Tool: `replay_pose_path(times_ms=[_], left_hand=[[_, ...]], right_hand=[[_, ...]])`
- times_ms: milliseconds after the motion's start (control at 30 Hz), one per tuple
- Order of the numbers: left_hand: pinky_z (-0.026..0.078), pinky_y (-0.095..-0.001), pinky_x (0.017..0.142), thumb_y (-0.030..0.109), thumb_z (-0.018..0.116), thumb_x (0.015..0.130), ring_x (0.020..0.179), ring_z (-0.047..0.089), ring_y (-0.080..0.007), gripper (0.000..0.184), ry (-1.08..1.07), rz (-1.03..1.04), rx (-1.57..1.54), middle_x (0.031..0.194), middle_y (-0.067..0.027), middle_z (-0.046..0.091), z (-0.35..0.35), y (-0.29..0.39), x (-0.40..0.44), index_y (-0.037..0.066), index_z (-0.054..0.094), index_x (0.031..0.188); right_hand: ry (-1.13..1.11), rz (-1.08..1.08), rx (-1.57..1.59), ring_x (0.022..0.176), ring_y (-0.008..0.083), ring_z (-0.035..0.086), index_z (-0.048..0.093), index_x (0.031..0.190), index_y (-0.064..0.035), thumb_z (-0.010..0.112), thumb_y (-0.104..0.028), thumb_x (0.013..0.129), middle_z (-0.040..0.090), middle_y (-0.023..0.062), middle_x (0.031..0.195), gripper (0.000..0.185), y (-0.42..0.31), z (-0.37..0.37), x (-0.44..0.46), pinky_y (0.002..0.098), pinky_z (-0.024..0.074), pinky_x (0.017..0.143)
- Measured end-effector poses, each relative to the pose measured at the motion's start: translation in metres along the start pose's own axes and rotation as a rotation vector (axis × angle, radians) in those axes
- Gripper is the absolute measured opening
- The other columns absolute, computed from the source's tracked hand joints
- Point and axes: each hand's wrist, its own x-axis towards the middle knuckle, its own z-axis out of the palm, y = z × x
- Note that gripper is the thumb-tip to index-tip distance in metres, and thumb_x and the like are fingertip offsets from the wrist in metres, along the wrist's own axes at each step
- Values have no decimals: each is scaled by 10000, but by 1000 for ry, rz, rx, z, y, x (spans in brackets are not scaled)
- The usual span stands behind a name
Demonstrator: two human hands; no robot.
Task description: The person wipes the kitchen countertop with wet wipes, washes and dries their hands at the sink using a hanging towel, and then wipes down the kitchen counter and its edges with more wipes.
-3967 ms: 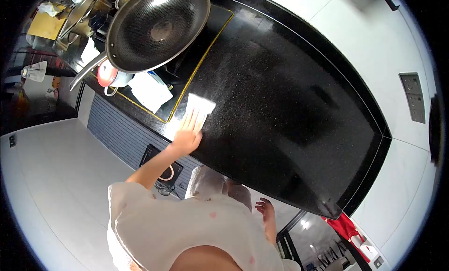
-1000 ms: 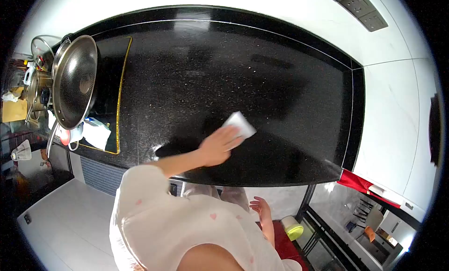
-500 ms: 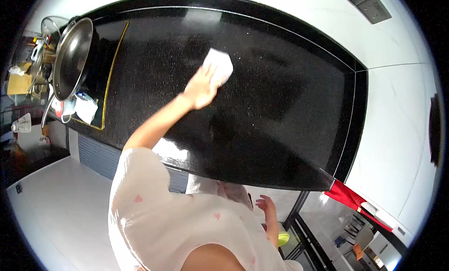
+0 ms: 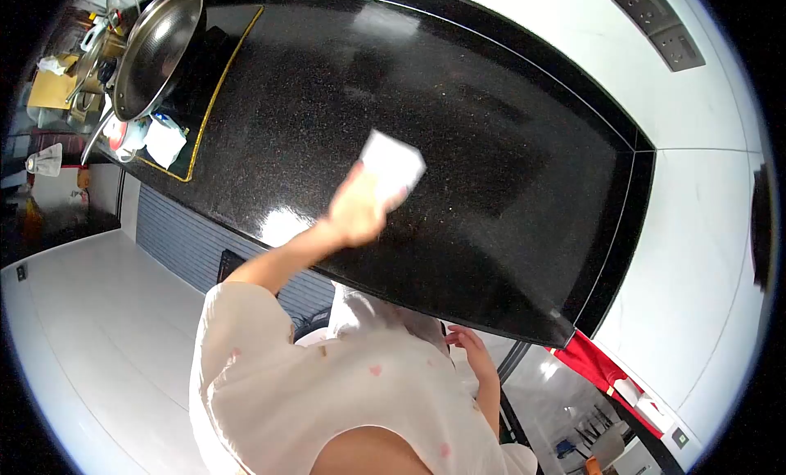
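Observation:
My left hand [image 4: 359, 211] presses down on a folded white cloth [image 4: 393, 162], its fingers lying over the cloth's near part. Beneath them is a glossy black countertop [image 4: 508, 221] with pale specks scattered on it. Whether the cloth is fabric or paper I cannot make out. My right hand [image 4: 465, 339] hangs by my body at the counter's front edge, its fingers loosely apart and nothing seen in them.
A frying pan [image 4: 160, 56] stands at the left end, beside a white packet [image 4: 165, 141] and a yellow-edged black panel [image 4: 225, 94]. A red cloth [image 4: 591, 360] hangs at the right front corner. Wall sockets [image 4: 655, 20] sit at upper right.
My left hand has drawn the cloth back toward the counter's front edge, and the hand is slightly blurred. The view has turned a little. My right hand stays low by my body.

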Motion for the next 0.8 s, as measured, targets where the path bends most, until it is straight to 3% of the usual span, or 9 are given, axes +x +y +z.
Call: replay_pose_path(times_ms=[67, 133, 233, 300, 367, 433, 500, 633, 800], left_hand=[[185, -443, 1005, 143, 384, 774, 1164, 321, -363, 480, -104, 204, -307, 1250, -220, 339, -30, 29, -43, 184, 372, 1252], [148, -463, 1012, 119, 380, 746, 1192, 280, -375, 546, -458, -86, -156, 1277, -223, 301, -31, -3, -65, 208, 328, 1282], [107, -465, 1021, 137, 317, 775, 1239, 171, -393, 598, -196, -313, 64, 1336, -248, 168, -39, -80, -87, 202, 146, 1344], [133, -480, 1009, 155, 307, 795, 1221, 184, -422, 554, -1, -420, 74, 1316, -298, 156, -26, -85, -71, 143, 177, 1333], [156, -493, 996, 143, 326, 791, 1213, 198, -429, 533, -112, -380, 80, 1287, -315, 210, -23, -33, -51, 103, 229, 1313], [175, -501, 988, 133, 381, 759, 1208, 215, -428, 547, -250, -169, -41, 1259, -306, 272, 11, 31, -65, 83, 272, 1292], [184, -507, 983, 143, 421, 728, 1205, 225, -423, 586, -101, 45, -156, 1269, -281, 273, 12, 79, -82, 81, 273, 1291], [157, -483, 1001, 159, 440, 715, 1223, 189, -408, 597, -178, -31, -331, 1322, -218, 226, -3, 132, -59, 88, 284, 1288], [117, -466, 1019, 143, 456, 690, 1266, 170, -283, 626, -171, 215, -497, 1360, -136, 208, 8, 169, -34, 119, 283, 1291]], right_hand=[[31, 31, -21, 877, 145, 513, 511, 1081, -26, 416, -209, 877, 561, 60, 932, 290, -3, -5, -7, 264, 381, 810], [42, 38, -40, 883, 143, 512, 503, 1091, -24, 414, -214, 878, 561, 60, 929, 299, 1, -8, -7, 266, 383, 815], [26, 41, -18, 883, 138, 505, 496, 1098, -19, 415, -199, 876, 558, 53, 924, 297, 10, -11, -5, 262, 376, 824], [16, 11, 4, 885, 136, 503, 496, 1096, -15, 413, -185, 876, 555, 51, 927, 290, 8, -8, -4, 259, 373, 827], [24, 23, 6, 887, 134, 504, 496, 1092, -12, 406, -158, 875, 551, 46, 945, 277, 7, -5, -7, 255, 368, 832], [20, 10, 20, 886, 133, 504, 498, 1089, -13, 399, -152, 877, 550, 45, 957, 272, 11, -5, -8, 256, 369, 831], [42, -2, 55, 874, 129, 503, 501, 1087, -20, 401, -156, 876, 555, 42, 946, 271, 10, -6, -14, 250, 366, 821], [98, 21, 33, 892, 150, 527, 502, 1086, -44, 382, -212, 867, 579, 60, 902, 301, 18, -10, -19, 282, 355, 825], [101, 49, 72, 859, 131, 513, 508, 1077, -42, 382, -170, 866, 573, 41, 883, 277, 26, -6, -18, 256, 354, 802]])
